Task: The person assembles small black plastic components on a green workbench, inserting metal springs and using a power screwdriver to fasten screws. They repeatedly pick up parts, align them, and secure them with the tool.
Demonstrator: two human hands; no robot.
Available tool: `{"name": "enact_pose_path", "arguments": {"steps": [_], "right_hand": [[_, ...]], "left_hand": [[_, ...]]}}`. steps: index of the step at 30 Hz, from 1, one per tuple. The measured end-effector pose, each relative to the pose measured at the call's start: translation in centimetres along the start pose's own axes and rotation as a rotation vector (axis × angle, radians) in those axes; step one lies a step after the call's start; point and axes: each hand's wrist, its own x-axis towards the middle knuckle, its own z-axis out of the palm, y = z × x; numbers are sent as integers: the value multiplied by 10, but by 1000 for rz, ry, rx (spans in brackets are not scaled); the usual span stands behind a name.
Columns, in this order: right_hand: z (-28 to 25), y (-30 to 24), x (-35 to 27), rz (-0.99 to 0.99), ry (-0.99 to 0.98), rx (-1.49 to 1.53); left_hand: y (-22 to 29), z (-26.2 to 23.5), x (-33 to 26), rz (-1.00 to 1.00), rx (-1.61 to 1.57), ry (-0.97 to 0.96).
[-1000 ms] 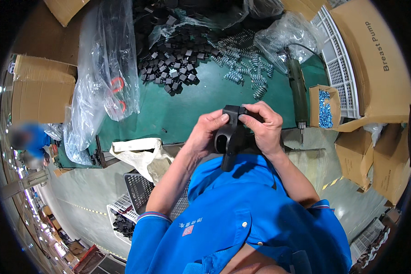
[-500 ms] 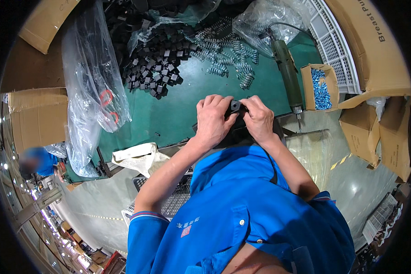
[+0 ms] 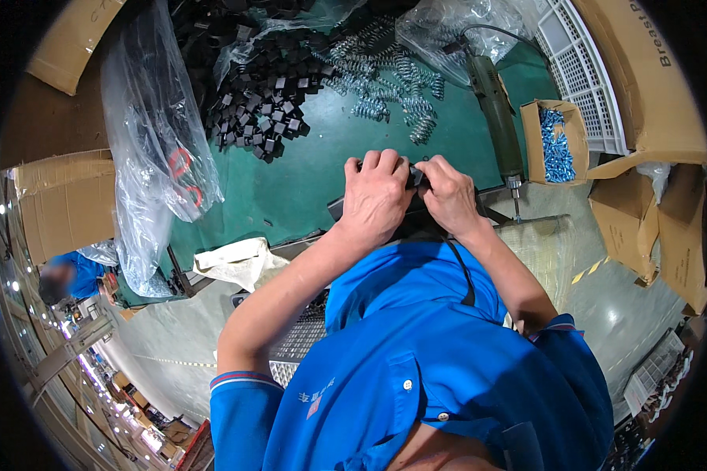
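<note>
Both hands are together at the near edge of the green tabletop [image 3: 291,188], closed round a small black plastic part [image 3: 414,177]. My left hand [image 3: 375,192] has its fingers curled over the part from the left and hides much of it. From the right, my right hand [image 3: 450,195] pinches the same part with thumb and fingers. A longer dark piece shows under and beside the hands; its shape is mostly covered. Beyond the hands lie a heap of black square parts [image 3: 263,118] and a spread of metal coil springs [image 3: 393,90].
An electric screwdriver [image 3: 496,118] lies at the right, beside a cardboard box of blue screws [image 3: 558,149]. A white crate [image 3: 577,71] stands behind it. At left are a clear plastic bag [image 3: 153,141] and a white cloth [image 3: 239,263]. Another person [image 3: 75,275] is far left.
My left hand has rolled further over the black part, whose end with a hole faced up before and is now mostly covered. The view has shifted slightly.
</note>
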Motion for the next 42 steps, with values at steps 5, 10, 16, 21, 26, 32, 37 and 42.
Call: {"name": "enact_pose_path", "arguments": {"steps": [5, 10, 16, 21, 26, 32, 37, 42], "right_hand": [[-61, -10, 0, 93, -31, -61], [-102, 24, 31, 96, 197, -648], [-96, 31, 57, 430, -135, -647], [-96, 30, 53, 425, 0, -317], [-121, -8, 57, 336, 243, 626], [-125, -30, 79, 117, 333, 958], [-94, -41, 88, 127, 460, 996], [-80, -51, 88, 42, 379, 908]], "left_hand": [[3, -4, 9, 53, 187, -137], [6, -1, 17, 8, 157, -183], [0, 10, 16, 10, 65, -38], [1, 12, 14, 4, 55, -33], [7, 14, 22, 11, 166, -142], [7, 13, 22, 29, 171, -118], [6, 13, 20, 32, 122, -79], [2, 14, 19, 42, 92, -55]]}}
